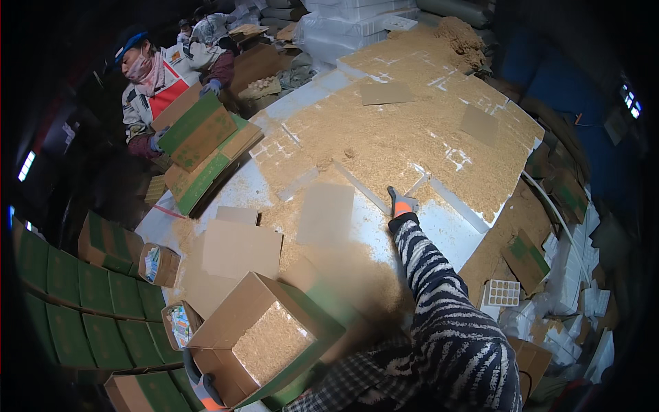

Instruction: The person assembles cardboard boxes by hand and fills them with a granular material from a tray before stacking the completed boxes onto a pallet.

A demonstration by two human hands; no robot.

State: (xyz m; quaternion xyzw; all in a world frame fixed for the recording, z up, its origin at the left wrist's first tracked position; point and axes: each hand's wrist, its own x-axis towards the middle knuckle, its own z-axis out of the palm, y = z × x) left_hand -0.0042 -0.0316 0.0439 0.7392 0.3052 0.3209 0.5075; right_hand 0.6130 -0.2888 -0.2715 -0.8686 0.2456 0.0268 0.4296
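Note:
My left hand (203, 383), in a dark glove with an orange band, grips the near left wall of an open cardboard carton (219, 355). The carton is tilted, green outside, and inside it lies a block topped with tan sawdust-like filler (273, 342). With the right arm stretched forward, my right hand (404, 204), in a like glove, touches the edge of a white foam block (363, 186) at a corner. Its fingers are partly hidden, so its grip is unclear. Filler-covered foam blocks (329, 129) spread beyond it over the work surface.
Flat cardboard sheets (242, 250) lie left of centre. Two small boxes of packets (180, 324) stand at the left edge, beside stacked green cartons (72, 329). Across the table a co-worker (159, 85) handles cartons (198, 134). White foam pieces (576, 262) litter the right side.

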